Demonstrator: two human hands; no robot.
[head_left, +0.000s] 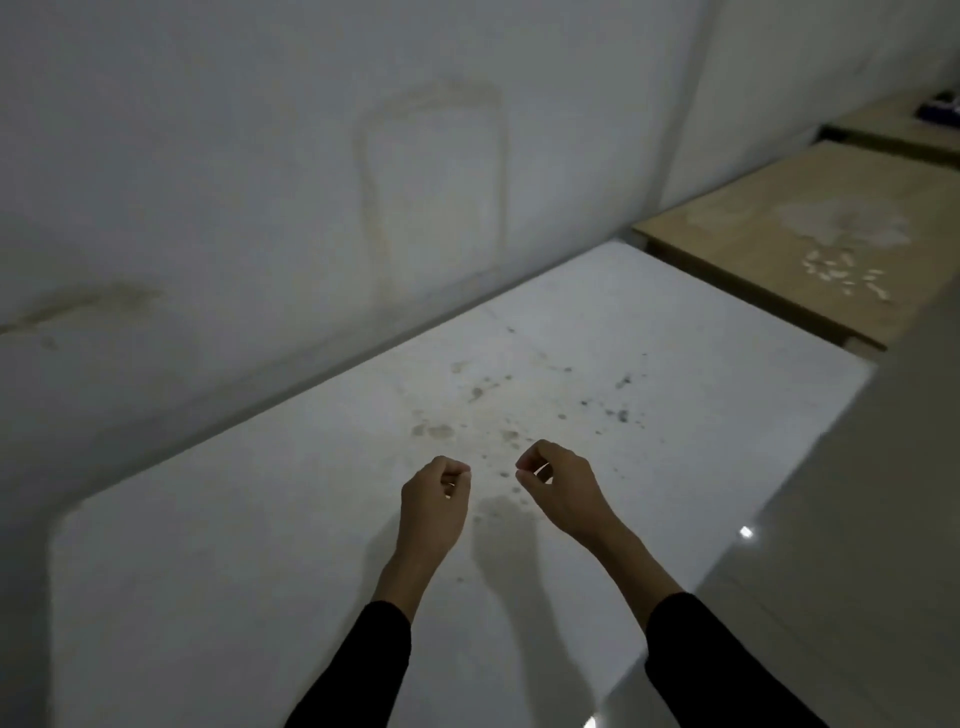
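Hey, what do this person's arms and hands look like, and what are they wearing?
Both arms are in black long sleeves. The left sleeve and the right sleeve end partway up the forearm, leaving the wrists bare. The left hand and the right hand are bare, without gloves. No watch or bracelet shows at either wrist. The sleeves look plain, with no visible markings.

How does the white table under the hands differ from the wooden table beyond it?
The white table bears dark specks and brownish smudges; the wooden table is tan, with pale scraps and a whitish patch. The white table lies under the left hand and right hand; the wooden table is farther right. Both stand along the wall.
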